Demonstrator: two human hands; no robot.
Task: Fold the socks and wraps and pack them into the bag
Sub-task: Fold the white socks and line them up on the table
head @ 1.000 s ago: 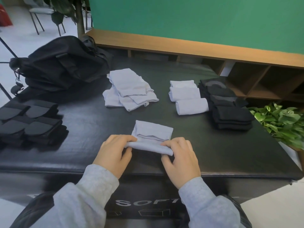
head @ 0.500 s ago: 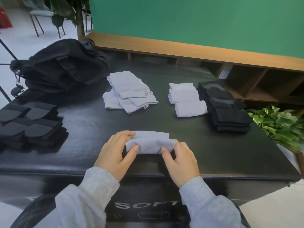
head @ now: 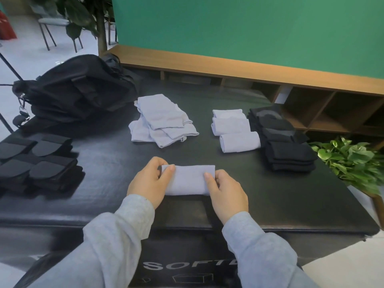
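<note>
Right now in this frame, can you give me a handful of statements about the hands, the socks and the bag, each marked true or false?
1. Both hands, left hand and right hand, hold the ends of the rolled light grey sock. True.
2. The black fabric bag lies at the table's far left. True.
3. The three rolled light grey socks sit inside the bag. False: they lie on the black table, beside the stack of folded black socks.
4. The pile of unfolded light grey socks is gone. False: it lies mid-table.
5. The black wraps lie on the table's left side. True.
</note>
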